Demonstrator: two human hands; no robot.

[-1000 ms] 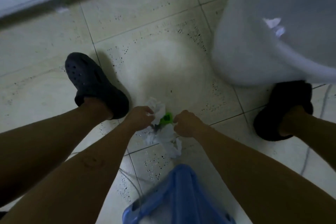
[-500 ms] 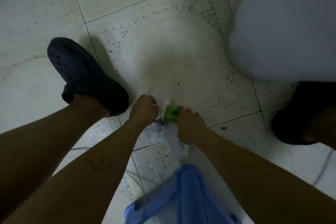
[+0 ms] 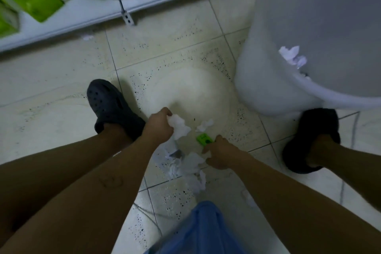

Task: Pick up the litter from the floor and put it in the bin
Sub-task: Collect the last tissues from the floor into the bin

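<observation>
The left hand (image 3: 158, 128), just beside a dark shoe (image 3: 111, 107), curls round a crumpled white tissue (image 3: 179, 127). More paper scraps (image 3: 175, 168) lie on the tiled floor (image 3: 61, 88) between the hands. The right hand (image 3: 220, 154) pinches a green scrap (image 3: 204, 139) at its fingertips. Bare tile runs up to the white bin (image 3: 309, 47), near on the right. The hands, bunched together half a second ago, now stand apart.
</observation>
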